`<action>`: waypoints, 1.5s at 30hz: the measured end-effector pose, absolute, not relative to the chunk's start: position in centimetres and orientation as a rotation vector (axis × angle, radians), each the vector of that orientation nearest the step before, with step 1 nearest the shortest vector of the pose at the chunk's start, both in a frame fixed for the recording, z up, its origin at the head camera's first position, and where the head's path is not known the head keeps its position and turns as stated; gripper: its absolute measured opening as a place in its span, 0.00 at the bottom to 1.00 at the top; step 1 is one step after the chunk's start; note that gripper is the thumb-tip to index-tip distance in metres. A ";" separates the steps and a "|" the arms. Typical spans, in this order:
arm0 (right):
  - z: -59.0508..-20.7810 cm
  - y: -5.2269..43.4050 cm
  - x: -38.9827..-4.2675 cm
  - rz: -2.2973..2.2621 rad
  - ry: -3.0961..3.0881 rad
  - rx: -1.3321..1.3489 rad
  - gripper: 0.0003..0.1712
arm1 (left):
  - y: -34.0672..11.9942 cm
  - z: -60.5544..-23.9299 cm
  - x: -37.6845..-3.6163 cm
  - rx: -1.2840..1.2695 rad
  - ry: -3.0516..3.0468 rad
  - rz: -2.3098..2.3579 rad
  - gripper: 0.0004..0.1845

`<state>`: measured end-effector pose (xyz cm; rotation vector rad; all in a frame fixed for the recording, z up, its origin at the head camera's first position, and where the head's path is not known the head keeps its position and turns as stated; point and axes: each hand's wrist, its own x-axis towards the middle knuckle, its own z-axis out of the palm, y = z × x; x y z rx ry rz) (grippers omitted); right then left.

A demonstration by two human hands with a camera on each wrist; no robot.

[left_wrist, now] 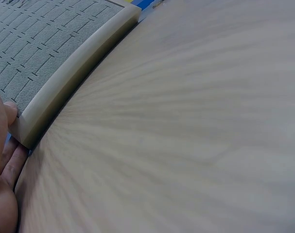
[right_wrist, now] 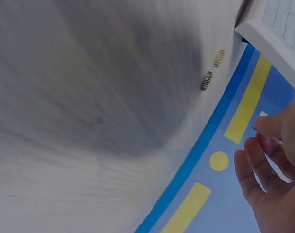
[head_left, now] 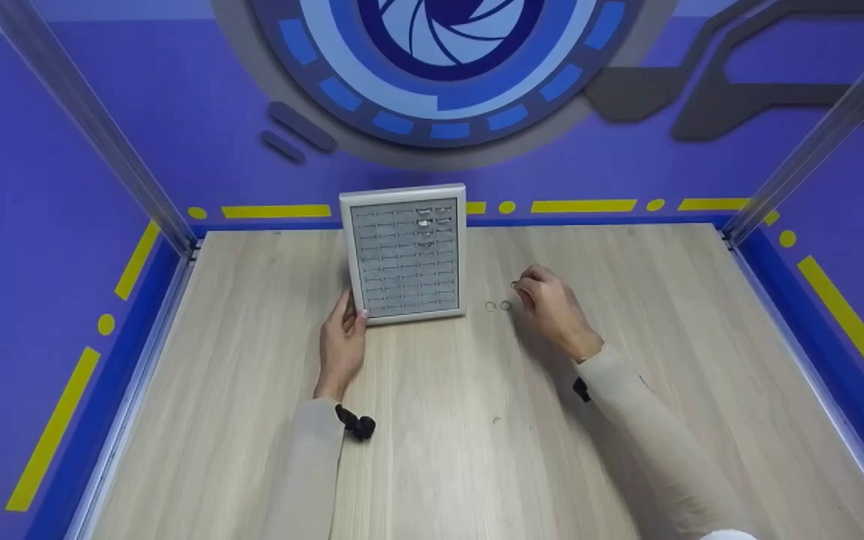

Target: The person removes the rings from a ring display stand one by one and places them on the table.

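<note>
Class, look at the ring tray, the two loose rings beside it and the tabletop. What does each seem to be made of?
Ring tray: pale, smooth frame, likely plastic or painted wood; grey insert looks like slotted foam or felt, matte. Loose rings: thin, dark, probably metal, though too small to be sure. Tabletop: light wood-grain surface, matte, possibly laminate rather than solid wood.

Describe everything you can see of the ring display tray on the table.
The ring display tray is a rectangle with a pale, smooth frame around grey, felt-like padding cut into rows of slots. A few small shiny pieces sit in its upper right slots; the others look bare. It lies flat on the wooden table, near the far edge. The left hand touches its near left corner.
</note>
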<state>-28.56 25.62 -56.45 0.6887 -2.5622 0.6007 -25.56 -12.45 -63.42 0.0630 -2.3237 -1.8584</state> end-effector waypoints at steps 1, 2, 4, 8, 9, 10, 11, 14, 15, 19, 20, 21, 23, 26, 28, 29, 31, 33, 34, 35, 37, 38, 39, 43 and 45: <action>-56.6 25.7 -28.5 0.596 -2.575 0.684 0.06 | -12.4 -63.4 -25.5 0.063 -2.322 -1.861 0.34; -56.7 25.7 -28.5 0.594 -2.584 0.680 0.06 | -12.4 -63.5 -25.5 0.068 -2.323 -1.863 0.34; -56.8 25.9 -28.4 0.594 -2.601 0.671 0.07 | -12.4 -63.4 -25.5 0.072 -2.324 -1.866 0.34; -57.0 26.2 -28.4 0.602 -2.610 0.662 0.06 | -12.3 -63.3 -25.5 0.075 -2.324 -1.875 0.34; -57.1 26.3 -28.5 0.601 -2.610 0.661 0.06 | -12.3 -63.3 -25.5 0.071 -2.320 -1.878 0.34; -57.1 26.3 -28.5 0.599 -2.610 0.660 0.06 | -12.3 -63.2 -25.6 0.072 -2.316 -1.879 0.34; -57.1 26.3 -28.6 0.600 -2.612 0.657 0.05 | -12.3 -63.2 -25.5 0.072 -2.314 -1.879 0.34; -57.3 26.4 -28.6 0.601 -2.623 0.646 0.05 | -12.3 -63.1 -25.5 0.075 -2.314 -1.875 0.34; -57.4 26.5 -28.6 0.600 -2.631 0.643 0.05 | -12.3 -63.1 -25.4 0.075 -2.313 -1.877 0.34; -57.7 26.6 -28.6 0.592 -2.663 0.630 0.05 | -12.3 -63.3 -25.4 0.081 -2.319 -1.878 0.34; -57.8 26.7 -28.6 0.587 -2.671 0.628 0.05 | -12.3 -63.3 -25.4 0.079 -2.320 -1.879 0.34; -57.9 26.7 -28.5 0.577 -2.679 0.626 0.05 | -12.2 -63.4 -25.4 0.075 -2.320 -1.882 0.34; -58.2 26.8 -28.5 0.564 -2.684 0.626 0.05 | -12.2 -63.4 -25.5 0.074 -2.329 -1.876 0.34; -58.6 26.9 -28.6 0.560 -2.686 0.633 0.04 | -12.2 -63.3 -25.5 0.078 -2.340 -1.865 0.34; -58.8 26.9 -28.6 0.574 -2.688 0.634 0.04 | -12.2 -63.3 -25.4 0.086 -2.340 -1.859 0.34; -58.8 26.9 -28.7 0.584 -2.693 0.634 0.04 | -12.2 -63.2 -25.5 0.086 -2.337 -1.862 0.34; -58.9 26.8 -28.7 0.606 -2.704 0.628 0.04 | -12.2 -63.3 -25.5 0.081 -2.328 -1.865 0.34; -59.0 26.8 -28.8 0.619 -2.714 0.630 0.05 | -12.2 -63.3 -25.5 0.079 -2.323 -1.866 0.34; -59.0 26.9 -28.8 0.623 -2.719 0.630 0.05 | -12.2 -63.3 -25.4 0.076 -2.322 -1.870 0.34; -59.0 26.9 -28.8 0.626 -2.725 0.629 0.05 | -12.1 -63.3 -25.4 0.076 -2.325 -1.870 0.34; -59.1 26.9 -28.8 0.626 -2.731 0.628 0.06 | -12.1 -63.3 -25.3 0.078 -2.331 -1.865 0.34; -59.2 26.9 -28.8 0.623 -2.732 0.629 0.06 | -12.1 -63.3 -25.3 0.078 -2.333 -1.862 0.34; -59.2 26.9 -28.8 0.620 -2.733 0.630 0.06 | -12.1 -63.3 -25.4 0.077 -2.329 -1.862 0.34; -59.2 26.8 -29.0 0.617 -2.733 0.643 0.06 | -12.3 -63.3 -25.5 0.068 -2.310 -1.855 0.34; -59.1 26.7 -29.0 0.622 -2.742 0.645 0.07 | -12.3 -63.3 -25.5 0.070 -2.299 -1.859 0.34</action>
